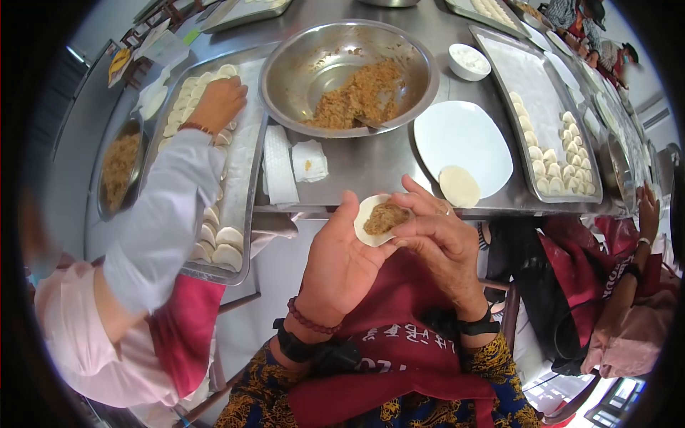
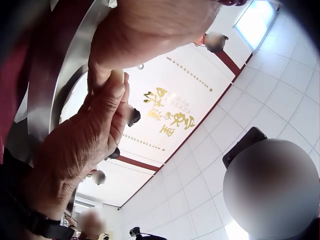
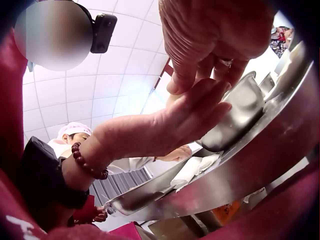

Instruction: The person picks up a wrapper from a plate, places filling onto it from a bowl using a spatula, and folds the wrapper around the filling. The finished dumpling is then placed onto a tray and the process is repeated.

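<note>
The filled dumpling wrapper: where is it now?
Near the centre of the head view, the filled dumpling wrapper is held between the left hand and right hand, nearer the wearer than the large steel bowl.

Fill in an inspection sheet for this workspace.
Surface: shiny grey steel table.
Job's things: round white dough wrapper bearing brown filling; large round steel bowl holding more; another round pale wrapper overlapping the edge of a square white plate.
Clutter: crumpled white paper towels, one stained.
Grips: left grip, palm up, supports the filled wrapper; right grip pinches its edge.
Cables: none clearly identifiable.
Surroundings: rectangular metal trays of white dumplings on both sides; pale-sleeved person reaching over the left tray.
</note>
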### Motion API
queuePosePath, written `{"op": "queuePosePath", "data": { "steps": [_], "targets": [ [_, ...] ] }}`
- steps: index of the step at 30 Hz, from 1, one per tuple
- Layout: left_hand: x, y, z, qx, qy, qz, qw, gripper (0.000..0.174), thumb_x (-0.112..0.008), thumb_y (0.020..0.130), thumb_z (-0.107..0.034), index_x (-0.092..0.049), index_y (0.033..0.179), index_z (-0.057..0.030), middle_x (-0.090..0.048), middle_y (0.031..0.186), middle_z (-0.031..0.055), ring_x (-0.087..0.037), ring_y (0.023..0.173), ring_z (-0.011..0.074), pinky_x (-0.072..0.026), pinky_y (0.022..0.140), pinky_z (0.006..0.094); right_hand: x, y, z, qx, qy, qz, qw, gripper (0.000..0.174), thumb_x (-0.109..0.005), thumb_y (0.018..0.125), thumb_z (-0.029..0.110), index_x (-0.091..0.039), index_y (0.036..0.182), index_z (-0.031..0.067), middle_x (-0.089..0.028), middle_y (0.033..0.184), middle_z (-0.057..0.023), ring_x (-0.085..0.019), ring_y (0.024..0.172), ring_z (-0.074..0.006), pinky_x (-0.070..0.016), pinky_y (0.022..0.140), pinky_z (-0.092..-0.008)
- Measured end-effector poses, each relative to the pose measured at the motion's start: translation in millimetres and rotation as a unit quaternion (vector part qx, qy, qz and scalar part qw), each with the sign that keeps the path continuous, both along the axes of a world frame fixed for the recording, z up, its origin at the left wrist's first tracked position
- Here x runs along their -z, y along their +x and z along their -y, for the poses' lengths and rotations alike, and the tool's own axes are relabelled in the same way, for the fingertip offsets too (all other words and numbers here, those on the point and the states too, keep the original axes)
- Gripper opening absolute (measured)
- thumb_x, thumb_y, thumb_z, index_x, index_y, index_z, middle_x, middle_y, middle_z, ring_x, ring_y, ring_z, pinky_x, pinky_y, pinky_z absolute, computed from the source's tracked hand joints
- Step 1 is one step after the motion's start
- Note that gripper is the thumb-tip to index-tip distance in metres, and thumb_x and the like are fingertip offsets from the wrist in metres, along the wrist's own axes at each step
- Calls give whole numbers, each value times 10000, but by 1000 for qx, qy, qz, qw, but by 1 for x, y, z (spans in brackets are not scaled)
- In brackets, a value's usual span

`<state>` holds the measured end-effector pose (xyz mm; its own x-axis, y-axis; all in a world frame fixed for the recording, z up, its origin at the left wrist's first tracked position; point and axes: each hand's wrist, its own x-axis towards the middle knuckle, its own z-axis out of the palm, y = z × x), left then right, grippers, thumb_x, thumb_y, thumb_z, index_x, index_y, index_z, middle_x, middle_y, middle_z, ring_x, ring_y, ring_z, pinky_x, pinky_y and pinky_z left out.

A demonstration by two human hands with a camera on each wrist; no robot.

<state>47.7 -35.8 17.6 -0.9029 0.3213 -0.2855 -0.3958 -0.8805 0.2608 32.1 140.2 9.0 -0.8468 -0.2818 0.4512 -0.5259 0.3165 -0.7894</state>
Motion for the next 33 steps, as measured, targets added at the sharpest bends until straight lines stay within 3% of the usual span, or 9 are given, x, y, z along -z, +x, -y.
{"op": "queuePosePath", "data": {
  "steps": [4,9,18,24,25,26,28,30,33],
  "targets": [
    [0,4,-3,29,-56,-47,997,468,-409,1100,-367,-513,1344,19,-597,1305,122,-564,1234,241,-443,1084,440,1,4,0,-5,-43,48,998,57,-737,857,62,-733,913,54,-718,1228,-101,-570,1325,-317,-471,1045,-404],
    [-8,10,-8,80,-284,-155,943,463,-584,1046,-238,-495,1407,38,-622,1247,88,-627,1066,149,-557,895,315,3,8,2,6,-102,121,987,92,-708,863,-2,-726,949,23,-712,1227,-143,-571,1322,-319,-477,1053,-392],
    [-11,16,-10,69,-445,-196,871,462,-632,1015,-166,-516,1413,38,-659,1025,21,-613,792,70,-503,740,211,-1,7,5,5,-162,186,969,129,-679,884,-10,-723,1005,-4,-679,1279,-196,-575,1315,-287,-468,1065,-373],
    [-6,15,-6,57,-473,-204,855,412,-598,1029,-144,-548,1409,6,-658,1018,21,-590,761,62,-484,713,207,-9,3,10,5,-177,260,949,152,-658,913,-59,-725,1047,-41,-624,1354,-208,-649,1120,-177,-552,892,-282],
    [-7,15,-6,58,-474,-205,854,412,-598,1029,-144,-548,1409,6,-658,1018,21,-590,761,62,-484,713,207,-14,3,12,-8,-234,316,919,191,-658,915,-56,-713,1097,-37,-623,1358,-201,-654,1090,-164,-556,870,-272],
    [-7,15,-6,39,-460,-196,865,408,-580,1036,-136,-542,1413,14,-661,1032,37,-591,770,70,-480,711,211,-19,3,14,-22,-290,370,882,234,-657,918,-53,-702,1146,-32,-621,1361,-195,-658,1060,-152,-561,848,-262],
    [-8,15,-6,20,-448,-189,873,404,-563,1044,-128,-535,1417,23,-665,1047,53,-591,780,78,-476,710,216,-24,3,18,-5,-303,360,882,296,-651,918,-62,-670,1211,-34,-631,1344,-184,-665,1028,-153,-562,848,-265],
    [-9,14,-8,-54,-316,-148,935,389,-513,1060,-108,-525,1415,51,-669,1101,99,-591,840,100,-464,708,228,-22,5,21,12,-316,351,881,361,-644,917,-71,-638,1276,-36,-642,1326,-173,-672,996,-155,-562,849,-268],
    [-6,13,-3,-68,-292,-209,931,380,-476,1069,-95,-519,1405,78,-658,1170,136,-596,911,122,-457,707,238,-14,10,20,51,-346,333,876,446,-676,932,15,-572,1362,-45,-681,1219,-145,-684,918,-170,-561,829,-292]
  ]
}}
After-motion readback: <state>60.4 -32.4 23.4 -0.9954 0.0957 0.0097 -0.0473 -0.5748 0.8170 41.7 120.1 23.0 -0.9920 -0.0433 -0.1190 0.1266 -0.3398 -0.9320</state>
